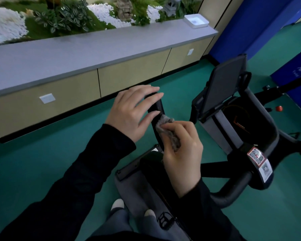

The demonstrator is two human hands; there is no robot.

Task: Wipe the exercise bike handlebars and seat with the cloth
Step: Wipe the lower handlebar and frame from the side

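A black exercise bike stands on the green floor below me. Its left handlebar (pixel 158 106) rises between my hands. My right hand (pixel 182 153) grips a crumpled grey cloth (pixel 165 129) and presses it against the bar's lower part. Over the bar's upper end hovers my left hand (pixel 134 112) with its fingers straight and spread; whether it touches the bar I cannot tell. The right handlebar (pixel 233 192) curves at the lower right, carrying a QR-code sticker (pixel 256 155). The dark screen (pixel 222 87) stands upright between the bars. The seat is not in view.
A long grey-topped counter (pixel 94 49) with beige cabinet fronts runs along the left, with plants and white pebbles behind it and a white tray (pixel 196 20) at its far end. Blue panels (pixel 261 23) stand at the right. My shoes (pixel 117 205) and a pedal (pixel 165 220) are below.
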